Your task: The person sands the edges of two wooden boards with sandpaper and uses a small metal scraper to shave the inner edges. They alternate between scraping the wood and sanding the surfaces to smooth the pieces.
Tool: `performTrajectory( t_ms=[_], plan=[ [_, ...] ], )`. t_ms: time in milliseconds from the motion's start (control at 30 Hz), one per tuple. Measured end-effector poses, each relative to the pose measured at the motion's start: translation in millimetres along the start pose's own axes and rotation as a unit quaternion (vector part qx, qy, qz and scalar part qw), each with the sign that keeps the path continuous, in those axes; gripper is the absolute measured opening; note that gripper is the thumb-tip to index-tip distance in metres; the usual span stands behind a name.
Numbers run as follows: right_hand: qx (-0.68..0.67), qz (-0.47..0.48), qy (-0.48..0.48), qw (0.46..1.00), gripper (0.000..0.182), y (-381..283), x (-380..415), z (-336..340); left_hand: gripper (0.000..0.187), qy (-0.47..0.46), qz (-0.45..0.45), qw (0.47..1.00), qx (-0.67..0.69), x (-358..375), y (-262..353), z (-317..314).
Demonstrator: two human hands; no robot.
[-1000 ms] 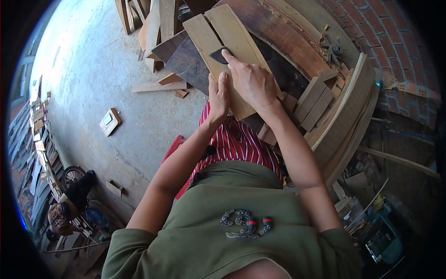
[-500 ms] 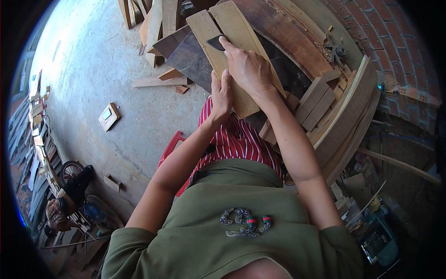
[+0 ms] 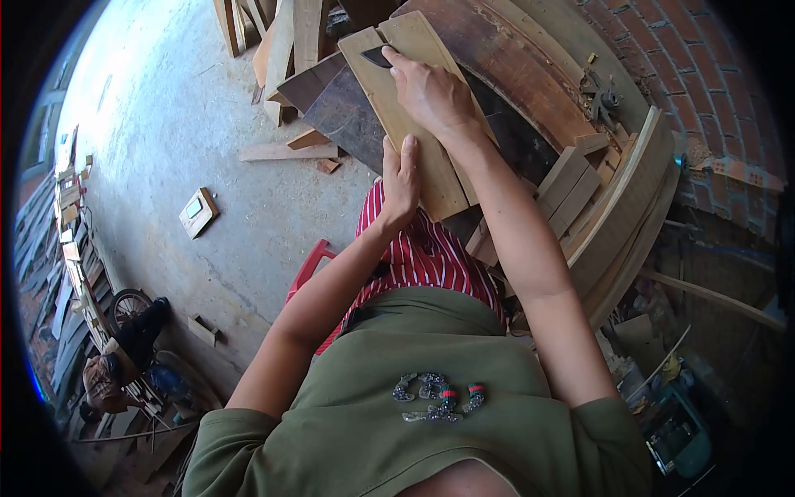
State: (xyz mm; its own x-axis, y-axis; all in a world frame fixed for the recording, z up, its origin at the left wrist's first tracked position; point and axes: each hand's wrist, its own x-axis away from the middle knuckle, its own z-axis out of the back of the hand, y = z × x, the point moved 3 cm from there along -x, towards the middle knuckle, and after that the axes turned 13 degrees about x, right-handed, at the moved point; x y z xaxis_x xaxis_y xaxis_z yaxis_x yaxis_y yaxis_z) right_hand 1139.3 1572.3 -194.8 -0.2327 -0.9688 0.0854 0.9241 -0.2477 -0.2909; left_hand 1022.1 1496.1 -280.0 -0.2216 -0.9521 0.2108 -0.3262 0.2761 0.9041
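A pale wooden panel (image 3: 432, 176) made of two boards, with a dark gap between them, slopes away from my lap. My right hand (image 3: 435, 95) reaches over it, closed on a dark flat scraper (image 3: 377, 56) near the far left end. The index finger presses on the scraper, and the rest of its grip is hidden under the hand. Against the panel's near left edge, my left hand (image 3: 402, 178) holds the wood, thumb on top and fingers along the side. The panel rests over a dark board (image 3: 352, 116).
Stacked wood blocks (image 3: 567, 182) and a long curved plank (image 3: 617, 215) lie to the right. A metal clamp-like tool (image 3: 603, 93) sits near the brick wall (image 3: 704, 91). Offcuts (image 3: 290, 151) and a small device on wood (image 3: 197, 211) lie on the concrete floor. Another person (image 3: 116, 373) is at lower left.
My right hand has slid the scraper along the panel toward its far end. My left hand stays at the near left edge. The whole view has shifted slightly.
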Motion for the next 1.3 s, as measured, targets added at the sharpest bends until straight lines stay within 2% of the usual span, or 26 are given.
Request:
performTrajectory(
  t_ms=[67, 133, 267, 333, 400, 500, 567, 667, 733, 767, 800, 833, 867, 900, 933, 1000, 1067, 1167, 1267, 1300],
  plan=[
    [0.007, 0.006, 0.002, 1.0, 0.042, 0.6, 0.5, 3.4, 0.045, 0.005, 0.011, 1.0, -0.001, 3.4, 5.4, -3.7],
    [0.016, -0.004, -0.055, 0.998, 0.042, 2.5, 15.3, 11.9, 0.045, 0.011, 0.021, 1.0, -0.001, 3.7, 8.2, -5.9],
    [0.013, -0.007, -0.057, 0.998, 0.041, 2.8, 8.0, 4.8, 0.045, -0.001, 0.018, 1.0, -0.015, 3.6, 2.4, -2.1],
    [0.001, 0.013, 0.008, 1.0, 0.041, -2.2, -18.6, -2.2, 0.045, 0.0, 0.023, 1.0, -0.015, 2.2, 4.5, -1.1],
    [0.008, 0.015, 0.018, 1.0, 0.041, -2.6, -21.5, -1.5, 0.044, -0.001, 0.013, 1.0, -0.013, 0.7, 3.6, -2.4],
    [0.027, 0.021, -0.006, 0.999, 0.042, 0.7, 6.7, 3.9, 0.044, -0.003, 0.002, 1.0, 0.003, -0.7, -0.7, -0.7],
    [0.035, 0.012, -0.069, 0.997, 0.044, 12.1, 46.4, 13.3, 0.044, -0.009, 0.004, 1.0, 0.019, 0.3, -2.6, -1.2],
    [0.013, 0.035, -0.045, 0.998, 0.042, 36.6, 100.4, 13.8, 0.05, 0.001, 0.006, 1.0, 0.01, 1.1, -1.3, -1.9],
    [-0.101, 0.024, -0.073, 0.992, 0.044, 51.5, 128.9, 16.1, 0.062, 0.076, -0.135, 0.972, -0.175, 1.6, 11.5, -3.3],
    [-0.101, 0.023, -0.074, 0.992, 0.044, 56.1, 141.0, 19.4, 0.068, 0.077, -0.216, 0.924, -0.306, 2.9, 20.9, -2.1],
    [-0.113, -0.012, -0.064, 0.991, 0.044, 61.5, 152.2, 22.6, 0.068, 0.077, -0.214, 0.924, -0.307, 3.1, 32.9, 1.8],
    [-0.124, -0.049, -0.055, 0.99, 0.044, 67.1, 159.2, 23.8, 0.067, -0.023, -0.252, 0.842, -0.477, 4.7, 47.6, -3.8],
    [-0.126, -0.05, -0.057, 0.989, 0.044, 71.9, 163.8, 20.0, 0.068, -0.123, -0.277, 0.72, -0.625, 8.5, 52.0, -10.1],
    [-0.153, -0.069, -0.017, 0.986, 0.044, 77.3, 169.4, 16.7, 0.071, -0.171, -0.235, 0.726, -0.623, 10.7, 48.9, -11.1],
    [-0.158, -0.076, -0.002, 0.984, 0.043, 81.9, 172.4, 13.6, 0.071, -0.171, -0.234, 0.726, -0.623, 17.1, 50.4, -9.7],
    [-0.169, -0.088, 0.029, 0.981, 0.043, 87.9, 176.8, 10.9, 0.073, -0.298, -0.229, 0.713, -0.592, 36.4, 52.3, -9.3],
    [-0.167, -0.058, 0.067, 0.982, 0.042, 87.7, 178.2, 8.7, 0.076, -0.329, -0.232, 0.706, -0.583, 48.3, 52.0, -4.6],
    [-0.153, -0.053, 0.083, 0.983, 0.042, 86.1, 176.6, 8.3, 0.079, -0.493, -0.248, 0.654, -0.517, 59.5, 47.1, 3.0],
    [-0.158, -0.058, 0.083, 0.982, 0.042, 87.8, 178.7, 5.3, 0.077, -0.484, -0.266, 0.628, -0.548, 31.0, 58.0, 8.8],
    [-0.158, -0.058, 0.08, 0.983, 0.042, 87.9, 178.9, 5.2, 0.075, -0.382, -0.266, 0.659, -0.59, 12.2, 60.9, 10.1]
  ],
)
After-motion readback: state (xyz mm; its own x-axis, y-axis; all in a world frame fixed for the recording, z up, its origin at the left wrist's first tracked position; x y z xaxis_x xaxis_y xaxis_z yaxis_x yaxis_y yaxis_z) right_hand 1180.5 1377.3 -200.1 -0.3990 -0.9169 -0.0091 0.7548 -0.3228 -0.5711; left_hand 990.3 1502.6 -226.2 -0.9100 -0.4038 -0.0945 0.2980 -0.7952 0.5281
